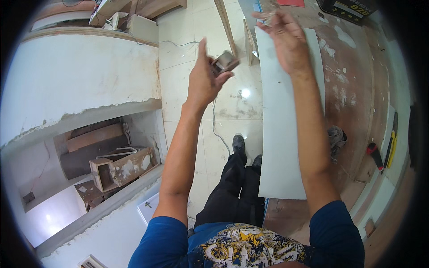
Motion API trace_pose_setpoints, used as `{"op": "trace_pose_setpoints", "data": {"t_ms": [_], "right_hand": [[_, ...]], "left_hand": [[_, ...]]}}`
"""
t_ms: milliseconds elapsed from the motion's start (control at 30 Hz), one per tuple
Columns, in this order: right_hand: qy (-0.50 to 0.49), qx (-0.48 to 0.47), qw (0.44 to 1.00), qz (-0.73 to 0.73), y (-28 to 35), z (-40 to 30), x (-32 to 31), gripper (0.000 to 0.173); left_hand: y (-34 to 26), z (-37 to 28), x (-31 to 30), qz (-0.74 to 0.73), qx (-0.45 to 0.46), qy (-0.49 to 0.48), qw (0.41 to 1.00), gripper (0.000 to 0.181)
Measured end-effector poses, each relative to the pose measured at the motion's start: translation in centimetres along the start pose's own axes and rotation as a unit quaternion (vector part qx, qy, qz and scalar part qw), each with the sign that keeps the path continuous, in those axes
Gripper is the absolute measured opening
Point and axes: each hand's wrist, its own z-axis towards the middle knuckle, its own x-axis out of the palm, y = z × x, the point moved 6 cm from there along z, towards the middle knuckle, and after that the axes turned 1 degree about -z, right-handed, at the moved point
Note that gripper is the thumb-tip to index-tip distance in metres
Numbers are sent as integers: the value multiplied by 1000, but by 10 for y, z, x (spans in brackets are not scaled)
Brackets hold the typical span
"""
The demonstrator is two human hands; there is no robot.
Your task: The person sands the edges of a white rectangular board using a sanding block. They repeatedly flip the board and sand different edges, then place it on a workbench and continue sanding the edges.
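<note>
My left hand (pixel 202 78) grips a small boxy brown-and-grey tool (pixel 225 63) above the tiled floor. Motion blurs the tool, so its exact kind is unclear. Raised over the far end of a long white panel (pixel 281 134), my right hand (pixel 290 42) pinches a thin, pale, translucent scrap (pixel 267 16), also blurred. The panel lies lengthwise on a brown wooden work surface (pixel 352 73) stained with white patches, and my right forearm passes above it.
On the right lie a crumpled grey rag (pixel 336 139), a red-and-black handle (pixel 374 154) and a yellow-and-black cutter (pixel 391 150). A black adhesive container (pixel 348 10) stands at the far right. A cord (pixel 218 134) crosses the floor; a wooden board (pixel 226 26) stands ahead.
</note>
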Motion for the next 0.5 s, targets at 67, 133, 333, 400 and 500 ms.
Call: {"op": "trace_pose_setpoints", "data": {"t_ms": [67, 133, 333, 400, 500], "right_hand": [[52, 97, 982, -154, -6, -8, 18, 20], [235, 103, 948, -187, -33, -20, 49, 21], [244, 151, 791, -540, -9, -30, 66, 12], [253, 124, 778, -562, -15, -36, 72, 15], [256, 121, 791, -542, -36, -46, 74, 26]], "left_hand": [[81, -24, 15, -82, -136, -70, 985, 94], [176, -77, 59, -494, -437, -52, 749, 61], [125, -137, 118, -670, -459, -19, 584, 45], [103, -136, 120, -647, -453, -11, 613, 47], [93, -141, 119, -634, -448, -5, 630, 50]]}}
